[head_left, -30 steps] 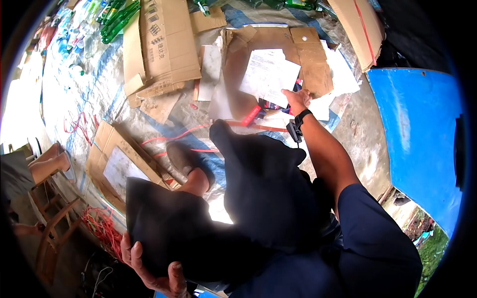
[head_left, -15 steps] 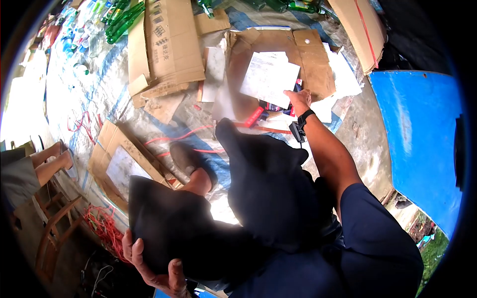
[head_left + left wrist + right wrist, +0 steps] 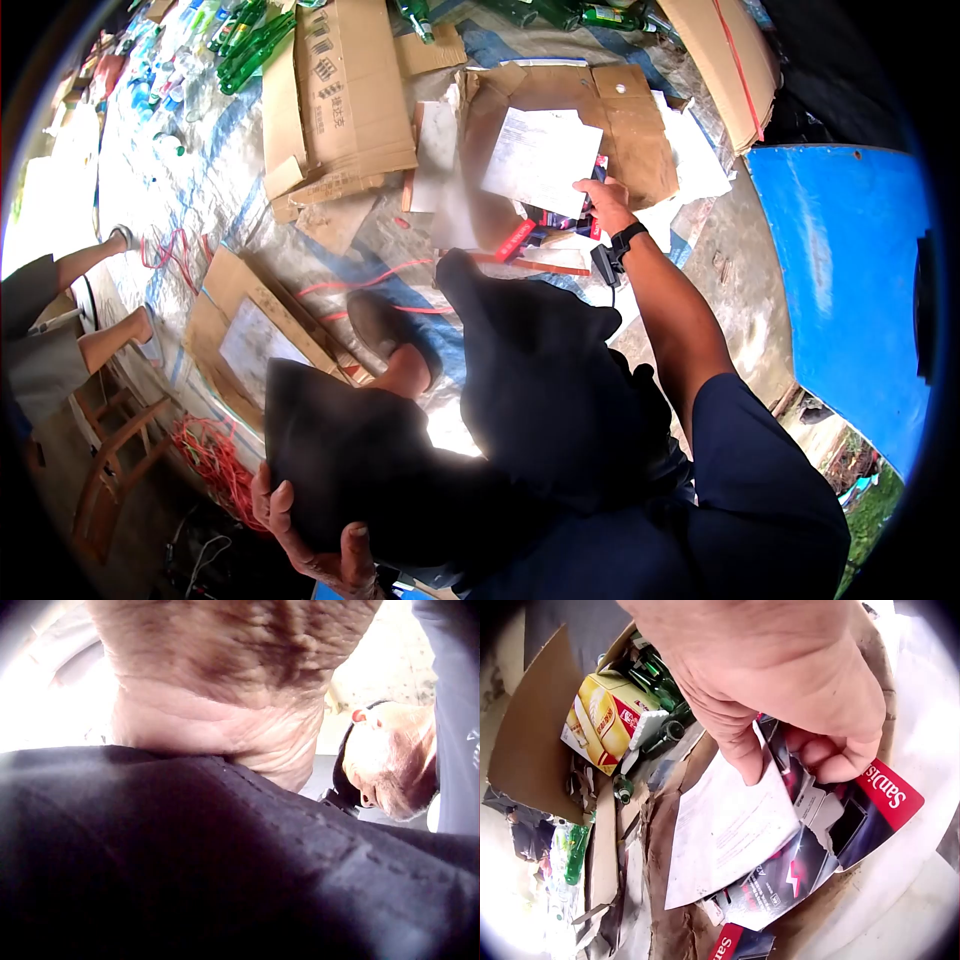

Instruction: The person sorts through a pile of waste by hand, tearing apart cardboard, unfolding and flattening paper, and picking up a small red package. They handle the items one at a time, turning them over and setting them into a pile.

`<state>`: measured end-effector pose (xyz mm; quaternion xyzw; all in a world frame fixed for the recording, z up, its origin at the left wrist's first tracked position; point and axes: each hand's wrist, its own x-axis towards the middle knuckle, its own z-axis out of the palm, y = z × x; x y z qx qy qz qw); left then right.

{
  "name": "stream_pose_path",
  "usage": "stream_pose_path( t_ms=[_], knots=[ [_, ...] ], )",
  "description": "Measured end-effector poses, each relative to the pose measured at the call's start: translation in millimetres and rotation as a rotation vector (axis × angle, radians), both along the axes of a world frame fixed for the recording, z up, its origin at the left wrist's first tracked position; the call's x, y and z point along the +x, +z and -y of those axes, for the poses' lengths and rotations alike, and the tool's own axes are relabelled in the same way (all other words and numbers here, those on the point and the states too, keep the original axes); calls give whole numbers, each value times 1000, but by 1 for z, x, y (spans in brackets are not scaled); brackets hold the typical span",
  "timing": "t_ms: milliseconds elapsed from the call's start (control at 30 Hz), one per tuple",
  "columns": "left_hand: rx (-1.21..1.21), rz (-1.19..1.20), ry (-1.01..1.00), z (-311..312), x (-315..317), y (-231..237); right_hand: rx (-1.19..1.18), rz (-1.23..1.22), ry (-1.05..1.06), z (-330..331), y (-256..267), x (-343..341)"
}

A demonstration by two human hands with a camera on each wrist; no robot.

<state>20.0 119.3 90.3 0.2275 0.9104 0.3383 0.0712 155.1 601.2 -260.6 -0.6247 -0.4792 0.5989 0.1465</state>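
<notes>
My right hand (image 3: 607, 203) pinches the right edge of a white printed paper sheet (image 3: 540, 150) above flattened brown cardboard (image 3: 635, 140). In the right wrist view, the thumb lies on the sheet and the other fingers curl beside torn dark SanDisk packaging (image 3: 787, 874) with a red end. Part of this packaging lies under the sheet. Another small red-ended SanDisk piece (image 3: 516, 240) sits just left of the hand. My left hand (image 3: 320, 555) rests on the dark trouser leg (image 3: 330, 450), thumb and fingers apart, holding nothing.
More cardboard (image 3: 345, 100) lies on the striped sheeting. Green bottles (image 3: 255, 50) and clear plastic ones are piled at the back left. A blue panel (image 3: 830, 250) stands at right. Red strapping (image 3: 215, 460) and a wooden chair (image 3: 115, 460) are at lower left, near another person's legs (image 3: 105, 340).
The right hand keeps its grip on the paper, which shifts slightly downward in the head view along with the whole scene. At left, the other person's legs have stepped forward and apart.
</notes>
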Motion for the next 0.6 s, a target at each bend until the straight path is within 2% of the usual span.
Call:
stream_pose_path(
  t_ms=[33,100,167,233,367,433,467,500,567,600],
  knots=[
    [5,12,4,0,0,1,-3,0,-1,-2,-6,2],
    [-9,6,8,-1,1,0,267,200,135,-3,-6,1],
    [-24,0,13,0,2,-1,243,232,131,-4,-11,9],
    [-30,-8,6,1,1,-1,241,434,134,-8,-25,15],
    [-29,5,-1,0,0,-2,209,503,50,-5,-47,23],
    [-13,8,-7,2,0,-4,229,687,180,-2,-38,19],
    [-13,9,-7,3,0,-5,541,716,98,6,-47,16],
    [-11,3,-8,4,-1,-6,541,717,98,5,-51,19],
    [-7,-3,-7,5,-1,-7,388,517,37,5,-53,22],
    [-6,-4,-11,7,-2,-7,390,514,39,7,-51,21]
  ],
)
